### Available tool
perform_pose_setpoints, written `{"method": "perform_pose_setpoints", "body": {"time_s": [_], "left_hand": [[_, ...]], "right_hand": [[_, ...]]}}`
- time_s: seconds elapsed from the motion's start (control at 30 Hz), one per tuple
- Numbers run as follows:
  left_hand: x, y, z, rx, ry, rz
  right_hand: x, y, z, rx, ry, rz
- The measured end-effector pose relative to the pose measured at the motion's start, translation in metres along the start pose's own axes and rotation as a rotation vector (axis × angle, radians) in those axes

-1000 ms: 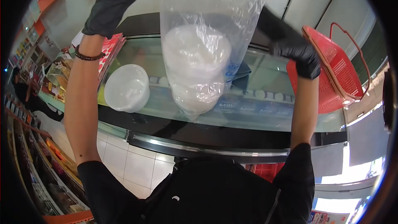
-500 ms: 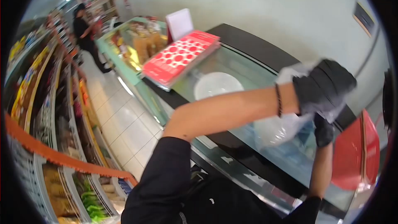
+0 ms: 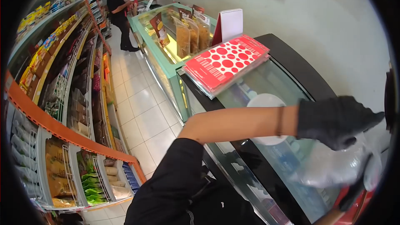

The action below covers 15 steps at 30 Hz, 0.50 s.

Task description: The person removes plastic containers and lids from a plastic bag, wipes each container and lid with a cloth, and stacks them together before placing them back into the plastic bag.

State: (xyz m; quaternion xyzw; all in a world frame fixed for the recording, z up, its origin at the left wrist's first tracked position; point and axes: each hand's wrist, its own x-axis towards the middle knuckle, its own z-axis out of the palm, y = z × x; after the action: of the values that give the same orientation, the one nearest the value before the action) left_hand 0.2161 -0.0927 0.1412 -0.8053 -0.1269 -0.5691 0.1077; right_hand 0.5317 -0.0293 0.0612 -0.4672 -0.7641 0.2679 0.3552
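A clear plastic bag (image 3: 329, 168), bulging and shiny, rests over the glass counter top at the right. My left hand (image 3: 339, 121), in a black glove, is above it with fingers drawn together, pointing right; whatever is between the fingertips is hidden. Lower right, my right hand (image 3: 358, 185), also black-gloved and blurred, is closed around part of the bag. My left forearm crosses in front of a round white dish (image 3: 266, 101) on the glass.
Red-and-white dotted packs (image 3: 225, 62) lie on the glass display counter (image 3: 291, 73), beside a standing white calendar (image 3: 231, 24). Packed snacks (image 3: 189, 37) stand farther back. Another person (image 3: 118, 10) stands by the far counter. Stocked shelves (image 3: 54, 96) line the left. Something red (image 3: 354, 208) shows at lower right.
My view has turned left. My left hand has stretched out from a fist to a pointed grip and moved away from my right hand, which is lower.
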Motion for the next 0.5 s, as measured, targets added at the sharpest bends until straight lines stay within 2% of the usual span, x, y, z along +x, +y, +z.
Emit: {"method": "perform_pose_setpoints", "body": {"time_s": [0.03, 0.07, 0.1, 0.23, 0.3, 0.33, 0.47, 0.5], "left_hand": [[-0.016, -0.002, -0.009, 0.055, 0.102, 0.028], [-0.034, -0.002, -0.034, 0.043, 0.009, -0.033], [-0.056, -0.004, -0.065, 0.094, 0.022, -0.138], [-0.169, 0.032, -0.179, 0.352, 0.124, -0.865], [-0.215, 0.051, -0.214, 0.433, 0.183, -1.099], [-0.238, 0.043, -0.228, 0.417, 0.188, -1.139], [-0.197, 0.05, -0.181, 0.636, 0.284, -0.801], [-0.187, 0.051, -0.17, 0.693, 0.342, -0.84]], "right_hand": [[-0.004, 0.0, -0.008, -0.023, 0.027, 0.006], [-0.01, -0.001, -0.02, -0.049, 0.06, 0.01], [-0.019, -0.004, -0.034, -0.079, 0.105, 0.007], [-0.082, -0.047, -0.1, -0.241, 0.341, 0.029], [-0.113, -0.078, -0.125, -0.335, 0.457, 0.028], [-0.126, -0.091, -0.137, -0.367, 0.518, 0.03], [-0.179, -0.13, -0.179, -0.476, 0.772, 0.021], [-0.191, -0.137, -0.19, -0.498, 0.836, 0.013]]}}
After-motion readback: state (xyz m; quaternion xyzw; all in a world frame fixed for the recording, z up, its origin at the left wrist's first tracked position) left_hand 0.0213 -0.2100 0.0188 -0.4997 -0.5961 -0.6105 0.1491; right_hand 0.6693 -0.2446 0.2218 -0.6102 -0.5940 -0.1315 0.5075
